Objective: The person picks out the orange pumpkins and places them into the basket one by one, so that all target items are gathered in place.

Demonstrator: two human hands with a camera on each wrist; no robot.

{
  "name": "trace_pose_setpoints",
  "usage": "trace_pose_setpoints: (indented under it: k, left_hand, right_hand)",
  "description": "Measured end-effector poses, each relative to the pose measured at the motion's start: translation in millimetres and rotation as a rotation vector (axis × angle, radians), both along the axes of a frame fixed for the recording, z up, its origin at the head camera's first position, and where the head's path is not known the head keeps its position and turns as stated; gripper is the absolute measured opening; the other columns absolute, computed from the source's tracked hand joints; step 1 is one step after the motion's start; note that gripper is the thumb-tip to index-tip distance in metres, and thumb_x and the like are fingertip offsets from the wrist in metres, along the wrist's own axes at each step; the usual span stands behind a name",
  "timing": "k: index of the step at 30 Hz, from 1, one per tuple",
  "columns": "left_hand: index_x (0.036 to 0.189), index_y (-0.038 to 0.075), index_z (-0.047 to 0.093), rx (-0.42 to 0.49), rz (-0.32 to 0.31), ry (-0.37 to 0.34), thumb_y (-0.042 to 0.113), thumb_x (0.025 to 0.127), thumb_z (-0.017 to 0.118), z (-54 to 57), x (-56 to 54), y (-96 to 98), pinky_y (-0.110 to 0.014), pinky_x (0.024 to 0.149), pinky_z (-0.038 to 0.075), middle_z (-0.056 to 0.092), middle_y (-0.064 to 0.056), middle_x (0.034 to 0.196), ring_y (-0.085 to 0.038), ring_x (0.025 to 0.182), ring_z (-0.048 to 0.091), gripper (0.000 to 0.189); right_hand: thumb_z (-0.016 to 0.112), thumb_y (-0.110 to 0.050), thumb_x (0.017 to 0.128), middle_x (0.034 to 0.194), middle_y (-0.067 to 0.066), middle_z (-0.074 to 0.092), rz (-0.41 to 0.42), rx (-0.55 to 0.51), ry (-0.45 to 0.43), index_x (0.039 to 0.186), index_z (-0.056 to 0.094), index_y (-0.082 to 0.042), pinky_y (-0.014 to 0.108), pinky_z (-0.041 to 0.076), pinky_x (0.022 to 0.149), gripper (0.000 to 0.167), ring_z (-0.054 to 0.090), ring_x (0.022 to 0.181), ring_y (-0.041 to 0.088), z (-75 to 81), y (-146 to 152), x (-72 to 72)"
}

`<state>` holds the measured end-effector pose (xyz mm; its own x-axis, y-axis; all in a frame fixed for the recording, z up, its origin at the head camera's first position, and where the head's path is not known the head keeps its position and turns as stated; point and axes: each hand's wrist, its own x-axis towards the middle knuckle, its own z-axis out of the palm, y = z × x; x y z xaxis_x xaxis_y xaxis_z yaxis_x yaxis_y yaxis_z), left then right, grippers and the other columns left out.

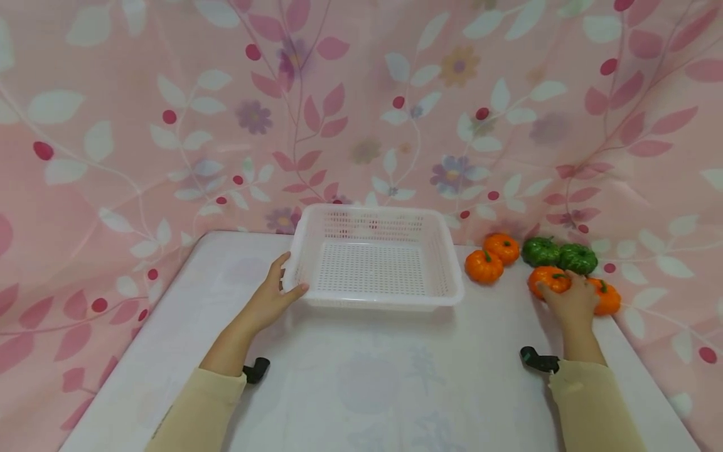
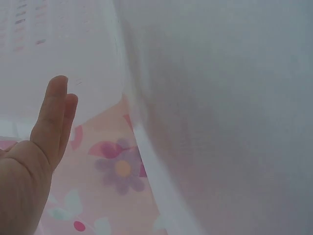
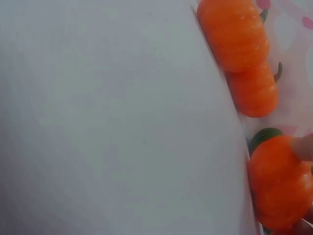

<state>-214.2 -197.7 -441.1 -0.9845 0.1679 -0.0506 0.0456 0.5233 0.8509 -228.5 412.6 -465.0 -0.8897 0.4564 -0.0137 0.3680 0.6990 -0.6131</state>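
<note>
A white plastic basket point(image 1: 369, 300) with perforated walls and bottom stands at the back of the table. My left hand point(image 1: 272, 300) holds it at the left end, thumb on the front left rim and fingers along the outer side; in the left wrist view two straight fingers point(image 2: 51, 115) show beside the pale wall. At the right, my right hand point(image 1: 573, 302) grips a small orange pumpkin point(image 1: 546, 280), its thumb on the near side and fingers over the far side. The same pumpkin point(image 3: 279, 183) shows at the right wrist view's lower right. Another orange pumpkin point(image 1: 605, 297) sits just right of that hand, partly hidden.
Two more orange pumpkins point(image 1: 484, 267) sit together right of the basket. Behind the right hand are two green pumpkins point(image 1: 541, 251) side by side. A pink floral curtain point(image 1: 361, 113) hangs along the back and sides of the white-covered table point(image 1: 395, 376).
</note>
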Motion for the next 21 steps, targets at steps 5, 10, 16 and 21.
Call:
trace_pose_setpoints:
  k: [5,10,16,21]
  left_hand:
    - [0.161,0.019,0.003,0.014,-0.008,0.005,0.039,0.097,0.066,0.0,1.1,0.8,-0.062,0.108,0.035,0.028,-0.029,0.157,-0.047,0.136,0.04,0.093]
    - [0.161,0.018,0.002,0.014,-0.01,0.003,0.043,0.095,0.067,1.8,1.6,0.9,-0.062,0.107,0.035,0.028,-0.03,0.157,-0.046,0.137,0.04,0.096]
    - [0.161,0.02,0.002,0.035,-0.015,-0.022,0.047,0.093,0.069,1.5,4.5,2.2,-0.062,0.108,0.035,0.025,-0.03,0.158,-0.048,0.138,0.037,0.1]
    - [0.161,0.018,0.003,0.032,-0.015,-0.023,0.042,0.094,0.069,2.1,7.4,1.8,-0.061,0.105,0.038,0.029,-0.028,0.157,-0.045,0.135,0.042,0.098]
  right_hand:
    - [0.059,-0.044,0.097,0.15,0.043,0.016,0.0,-0.007,-0.015,0.154,0.023,0.008,0.073,0.017,0.108,0.085,0.013,0.136,0.061,-1.3,1.0,-1.2]
    - [0.06,-0.044,0.096,0.15,0.044,0.014,-0.004,-0.033,-0.011,0.154,0.024,0.007,0.073,0.019,0.108,0.085,0.014,0.136,0.061,-0.4,-0.1,-4.1]
    - [0.06,-0.046,0.096,0.151,0.042,0.01,-0.026,-0.07,-0.019,0.155,0.024,0.005,0.071,0.021,0.109,0.086,0.015,0.137,0.061,-1.1,1.8,-4.7]
    - [0.061,-0.046,0.095,0.151,0.042,0.011,-0.02,-0.09,-0.02,0.154,0.025,0.005,0.071,0.021,0.11,0.086,0.015,0.137,0.061,-0.5,2.5,-3.1]
